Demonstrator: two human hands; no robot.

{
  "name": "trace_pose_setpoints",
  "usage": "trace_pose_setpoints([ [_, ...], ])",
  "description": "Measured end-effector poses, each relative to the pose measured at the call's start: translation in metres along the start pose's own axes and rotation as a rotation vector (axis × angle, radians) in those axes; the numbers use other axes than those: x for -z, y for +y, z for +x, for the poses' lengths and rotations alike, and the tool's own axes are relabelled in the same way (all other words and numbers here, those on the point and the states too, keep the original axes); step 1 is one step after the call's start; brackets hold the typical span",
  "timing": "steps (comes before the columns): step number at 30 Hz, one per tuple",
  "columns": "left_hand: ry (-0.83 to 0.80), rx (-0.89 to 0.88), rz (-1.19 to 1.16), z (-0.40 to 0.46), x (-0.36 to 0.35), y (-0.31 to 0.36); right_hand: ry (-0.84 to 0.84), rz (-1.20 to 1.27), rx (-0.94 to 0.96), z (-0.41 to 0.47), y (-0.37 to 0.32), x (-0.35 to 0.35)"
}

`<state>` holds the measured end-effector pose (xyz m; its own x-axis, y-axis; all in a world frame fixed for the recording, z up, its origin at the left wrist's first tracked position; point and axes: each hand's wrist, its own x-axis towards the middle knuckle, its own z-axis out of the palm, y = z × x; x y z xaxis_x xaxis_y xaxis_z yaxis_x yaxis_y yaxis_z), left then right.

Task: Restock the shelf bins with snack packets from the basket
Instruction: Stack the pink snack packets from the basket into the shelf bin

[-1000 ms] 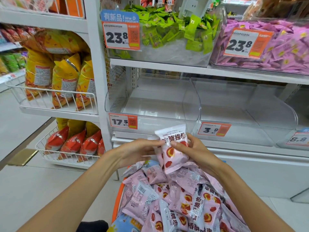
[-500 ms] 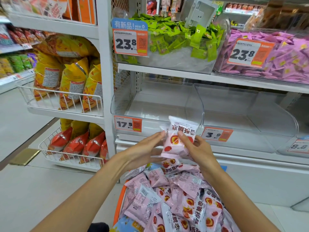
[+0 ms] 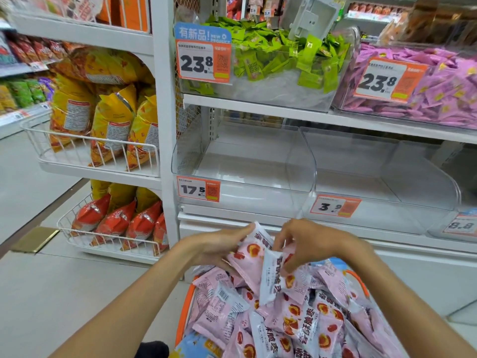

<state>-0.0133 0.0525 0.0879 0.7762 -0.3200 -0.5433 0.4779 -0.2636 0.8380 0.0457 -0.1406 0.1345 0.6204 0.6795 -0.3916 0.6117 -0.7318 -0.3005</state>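
Note:
An orange-rimmed basket point(image 3: 186, 303) at the bottom centre is heaped with pink snack packets point(image 3: 307, 324) printed with red fruit. Just above the heap, my left hand point(image 3: 216, 248) holds a pink packet point(image 3: 249, 257) from its left side. My right hand point(image 3: 307, 244) pinches a second, white-faced packet point(image 3: 271, 277) that hangs down beside the first. Behind them on the shelf stand two clear bins holding nothing: the left one point(image 3: 242, 161) tagged 17.5 and the right one point(image 3: 382, 171) tagged 3.9.
The shelf above carries a bin of green packets point(image 3: 278, 55) and a bin of purple packets point(image 3: 423, 83), both tagged 23.8. To the left, white wire baskets point(image 3: 98, 151) hold yellow and red bags. Grey floor point(image 3: 46, 293) lies at the lower left.
Both hands dropped from in front of the 17.5 bin back down to the heap. The single packet held between them is now tilted, and my right hand has picked up a second packet.

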Motion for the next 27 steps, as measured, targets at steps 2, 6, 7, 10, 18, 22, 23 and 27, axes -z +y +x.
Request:
trace_pose_setpoints([
  [2, -0.058, 0.013, 0.094, 0.002, -0.008, 0.000, 0.069, 0.081, -0.014, 0.009, 0.004, -0.017],
  [6, 0.049, 0.010, 0.208, 0.008, -0.007, -0.010, 0.253, 0.225, -0.003, 0.014, 0.000, -0.032],
  [7, 0.077, -0.009, 0.170, 0.008, -0.004, -0.012, 0.352, 0.258, -0.016, 0.013, -0.004, -0.033],
  [10, 0.135, -0.153, -0.039, 0.006, 0.004, -0.007, 0.619, 0.559, -0.218, 0.008, -0.010, -0.029],
  [18, 0.297, -0.399, -0.279, 0.004, -0.010, 0.025, 0.382, 1.017, 0.049, 0.001, -0.021, -0.007],
  [22, 0.440, -0.377, -0.010, 0.000, 0.006, 0.044, 0.447, 1.002, 0.078, 0.011, -0.020, 0.021],
  [23, 0.469, -0.378, 0.072, -0.003, 0.013, 0.050, 0.465, 1.018, 0.074, 0.016, -0.018, 0.028],
  [27, 0.527, -0.391, 0.388, -0.005, 0.052, 0.066, 0.455, 1.123, 0.054, 0.049, -0.019, 0.053],
])
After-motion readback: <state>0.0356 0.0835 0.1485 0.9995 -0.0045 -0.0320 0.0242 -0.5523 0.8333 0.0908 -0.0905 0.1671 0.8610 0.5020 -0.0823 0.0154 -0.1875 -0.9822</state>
